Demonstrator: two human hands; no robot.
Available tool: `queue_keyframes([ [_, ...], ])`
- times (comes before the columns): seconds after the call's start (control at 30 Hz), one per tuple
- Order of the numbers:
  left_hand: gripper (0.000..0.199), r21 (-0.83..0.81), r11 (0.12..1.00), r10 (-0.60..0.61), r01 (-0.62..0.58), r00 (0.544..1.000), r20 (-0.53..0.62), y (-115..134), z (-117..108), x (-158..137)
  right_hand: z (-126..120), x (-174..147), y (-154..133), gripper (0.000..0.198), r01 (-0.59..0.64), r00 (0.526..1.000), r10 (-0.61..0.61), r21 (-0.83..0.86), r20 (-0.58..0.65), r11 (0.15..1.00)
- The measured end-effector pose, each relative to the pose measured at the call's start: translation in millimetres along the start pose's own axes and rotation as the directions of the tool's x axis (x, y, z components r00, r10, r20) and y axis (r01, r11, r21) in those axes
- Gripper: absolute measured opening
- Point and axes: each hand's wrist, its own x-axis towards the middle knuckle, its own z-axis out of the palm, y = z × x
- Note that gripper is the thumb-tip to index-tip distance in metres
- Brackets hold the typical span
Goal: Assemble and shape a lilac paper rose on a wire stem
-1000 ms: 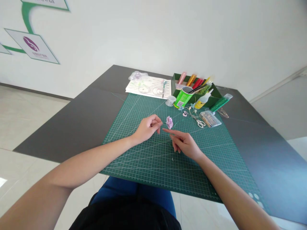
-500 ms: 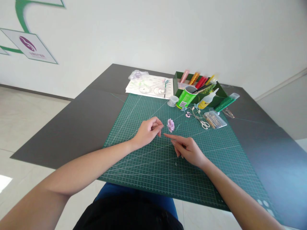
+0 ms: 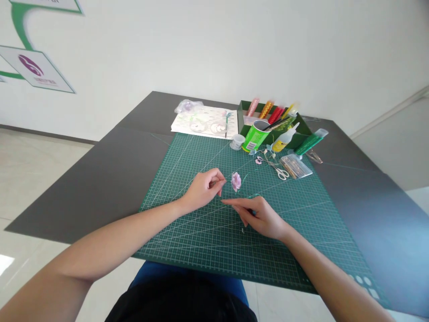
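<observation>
A pale purple artificial flower hangs just past the fingertips of my left hand, which pinches its thin stem. The bloom faces right, above the green cutting mat. My right hand is nearer to me and to the right, its index finger stretched out toward the left hand. The other fingers of that hand bend loosely beneath, and I see nothing held in them. A short green strand lies right of the flower, and a tiny white scrap rests below my right fingers.
Scissors, a clear box of thin pieces and small wired flowers lie farther back. Behind them stand a glue bottle, a green can, a spool and a dark green box. White sheets lie back left.
My left hand keeps its pinch while the flower has turned a little and sits slightly lower. The right hand has shifted slightly down, index finger still extended. The whole view has moved slightly.
</observation>
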Motion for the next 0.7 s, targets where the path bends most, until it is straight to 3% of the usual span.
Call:
queue_keyframes([
  [0.23, 0.015, 0.014, 1.0, -0.002, 0.002, 0.999, 0.041, 2, 2, -3, -9, -2, -6, 0.04, 0.009, 0.999, -0.001, 0.152, -0.052, 0.988],
  [0.43, 0.016, 0.022, 1.0, 0.007, -0.009, 0.998, 0.062, 1, 3, -4, -15, -3, -6, 0.038, 0.047, 0.997, -0.036, 0.164, -0.07, 0.985],
  [0.7, 0.017, 0.043, 0.999, 0.022, -0.025, 0.996, 0.084, -1, 4, -4, -15, -3, -4, 0.041, 0.066, 0.997, -0.07, 0.105, 0.037, 0.992],
])
